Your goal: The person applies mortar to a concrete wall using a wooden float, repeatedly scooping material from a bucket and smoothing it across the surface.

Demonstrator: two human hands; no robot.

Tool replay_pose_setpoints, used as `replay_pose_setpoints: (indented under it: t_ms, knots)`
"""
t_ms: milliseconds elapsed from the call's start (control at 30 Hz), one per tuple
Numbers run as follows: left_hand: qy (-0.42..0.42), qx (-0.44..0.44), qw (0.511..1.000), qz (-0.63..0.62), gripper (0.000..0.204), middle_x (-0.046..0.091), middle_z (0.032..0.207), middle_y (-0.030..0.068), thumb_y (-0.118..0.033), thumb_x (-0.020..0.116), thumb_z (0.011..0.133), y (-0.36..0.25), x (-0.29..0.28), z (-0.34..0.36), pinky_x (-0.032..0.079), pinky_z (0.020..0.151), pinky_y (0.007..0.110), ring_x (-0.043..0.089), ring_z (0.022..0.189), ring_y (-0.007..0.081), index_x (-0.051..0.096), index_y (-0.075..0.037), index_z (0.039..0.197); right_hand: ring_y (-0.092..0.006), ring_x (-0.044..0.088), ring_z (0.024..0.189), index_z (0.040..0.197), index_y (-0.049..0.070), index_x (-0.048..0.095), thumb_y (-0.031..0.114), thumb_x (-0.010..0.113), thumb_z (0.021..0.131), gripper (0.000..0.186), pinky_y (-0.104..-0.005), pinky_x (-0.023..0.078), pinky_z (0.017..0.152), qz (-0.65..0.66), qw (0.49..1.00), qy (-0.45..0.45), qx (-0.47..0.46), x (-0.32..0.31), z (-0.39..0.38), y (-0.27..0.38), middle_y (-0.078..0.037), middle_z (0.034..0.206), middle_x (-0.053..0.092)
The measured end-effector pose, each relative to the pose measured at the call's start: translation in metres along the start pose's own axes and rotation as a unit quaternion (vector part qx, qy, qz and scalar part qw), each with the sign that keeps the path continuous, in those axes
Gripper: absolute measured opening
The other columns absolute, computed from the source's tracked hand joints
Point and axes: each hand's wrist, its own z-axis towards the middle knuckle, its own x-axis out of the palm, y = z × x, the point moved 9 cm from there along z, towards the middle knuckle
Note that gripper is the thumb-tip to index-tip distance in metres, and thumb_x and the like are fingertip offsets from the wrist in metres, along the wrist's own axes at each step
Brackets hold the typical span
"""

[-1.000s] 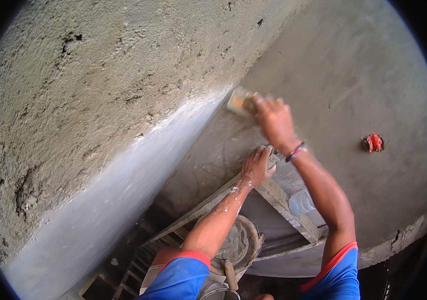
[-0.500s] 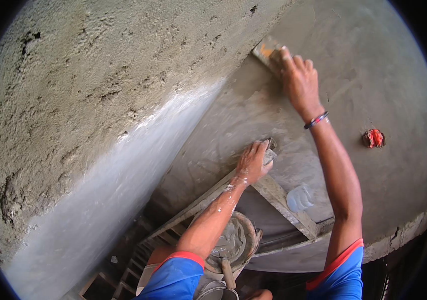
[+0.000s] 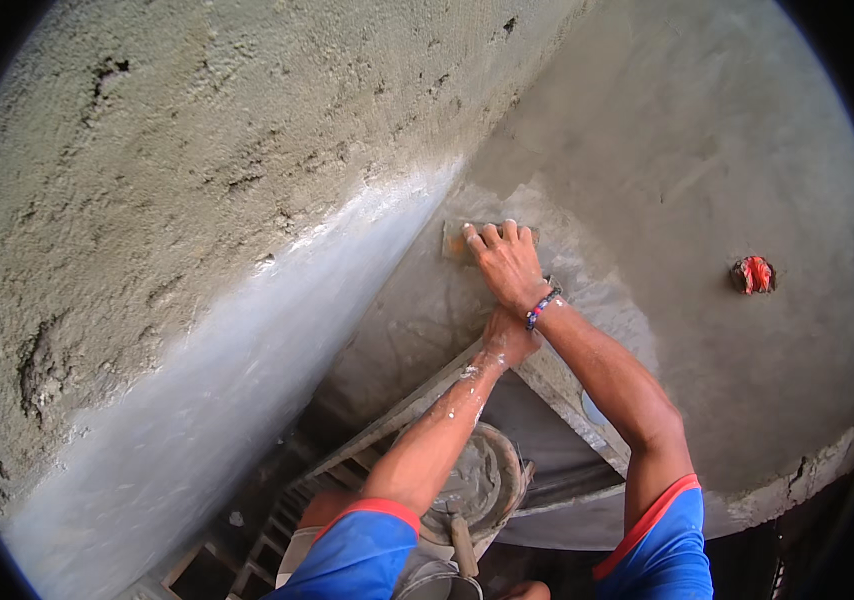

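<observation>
My right hand is closed over a flat plastering float with a worn orange patch. It lies against the grey plastered wall, close to the inner corner. My left hand is just below, at the top of a wooden frame. The right wrist crosses over it and hides its fingers; half a second ago they were wrapped round a grey, mortar-smeared piece. Under my left forearm stands a round tub of wet mortar.
Rough, pitted plaster covers the left wall above a smooth pale band. Red material fills a hole in the right wall. A tool's wooden handle leans at the tub, above a bucket. Slats lie lower left.
My right hand has brought the float down and left from high along the corner, and its wrist now overlaps my left hand. The left hand stays nearly in place.
</observation>
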Motion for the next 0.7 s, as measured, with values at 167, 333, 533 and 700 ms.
replay_pose_setpoints:
  t_ms: [167,333,533,700]
  knots:
    - [-0.036,0.033,0.996,0.075,0.068,0.056,0.124,0.021,-0.019,0.076,0.076,-0.018,-0.014,0.005,0.048,0.092,0.049,0.056,0.113,0.0425,0.044,-0.003,0.134,-0.0269,0.058,0.094,0.136,0.009,0.051,0.014,0.066,0.084,0.054,-0.0403,0.045,0.076,0.099,0.979,-0.146,0.104,-0.101,0.024,-0.091,-0.009,0.102,0.061]
    - [-0.047,0.055,0.995,0.061,0.066,0.055,0.124,0.02,-0.015,0.075,0.077,-0.028,-0.016,0.001,0.048,0.091,0.049,0.057,0.111,0.0415,0.044,-0.003,0.134,-0.0273,0.056,0.092,0.135,0.008,0.05,0.013,0.064,0.085,0.052,-0.0392,0.045,0.074,-0.017,0.968,-0.19,0.162,-0.131,0.035,-0.163,-0.009,0.102,0.06]
    - [0.022,-0.027,0.993,0.109,0.06,0.055,0.12,0.0232,-0.016,0.074,0.077,-0.009,-0.003,0.002,0.047,0.091,0.05,0.056,0.109,0.0422,0.046,-0.003,0.129,-0.0243,0.054,0.099,0.136,0.005,0.049,0.012,0.055,0.084,0.052,-0.0353,0.044,0.08,-0.007,1.0,-0.003,-0.004,-0.016,-0.011,-0.03,-0.008,0.102,0.059]
    - [-0.012,0.0,0.998,0.061,0.059,0.055,0.12,0.0239,-0.015,0.074,0.077,-0.013,-0.007,0.001,0.047,0.091,0.051,0.056,0.109,0.0425,0.046,-0.002,0.128,-0.0351,0.059,0.103,0.128,0.003,0.055,0.012,0.065,0.084,0.047,-0.0438,0.049,0.09,0.203,0.966,0.155,0.047,-0.026,0.009,-0.043,-0.016,0.107,0.065]
